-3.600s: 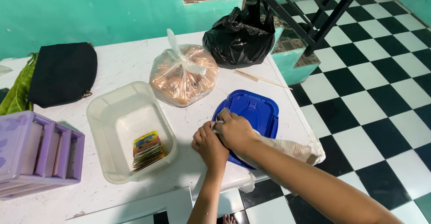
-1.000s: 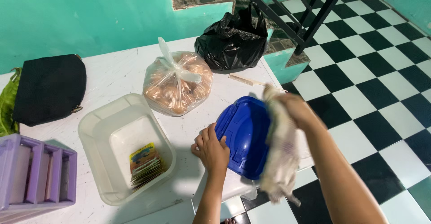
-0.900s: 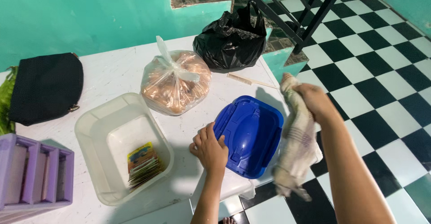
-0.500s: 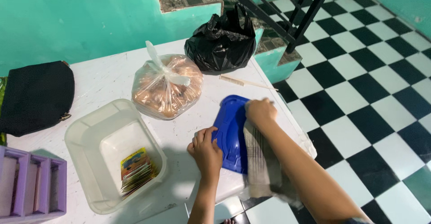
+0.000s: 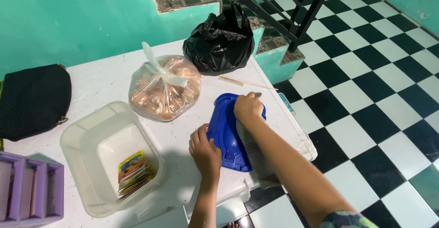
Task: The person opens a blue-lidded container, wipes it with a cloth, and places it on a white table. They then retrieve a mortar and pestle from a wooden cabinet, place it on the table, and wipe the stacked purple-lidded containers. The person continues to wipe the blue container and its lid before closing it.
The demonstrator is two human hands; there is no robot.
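Observation:
A blue plastic lid lies on the white table near its right edge. My left hand rests on the lid's left edge and steadies it. My right hand presses a pale checked cloth onto the lid's far part; the cloth trails back under my forearm and hangs over the table edge.
A clear plastic tub holding a stack of colourful sachets sits left of the lid. Behind are a tied clear bag of brown items, a black plastic bag, a comb, a black pouch and a purple drawer unit. Checkered floor lies to the right.
My right hand lifted the cloth off to the right, then brought it back down onto the lid and now presses it there. The left hand stayed on the lid's edge.

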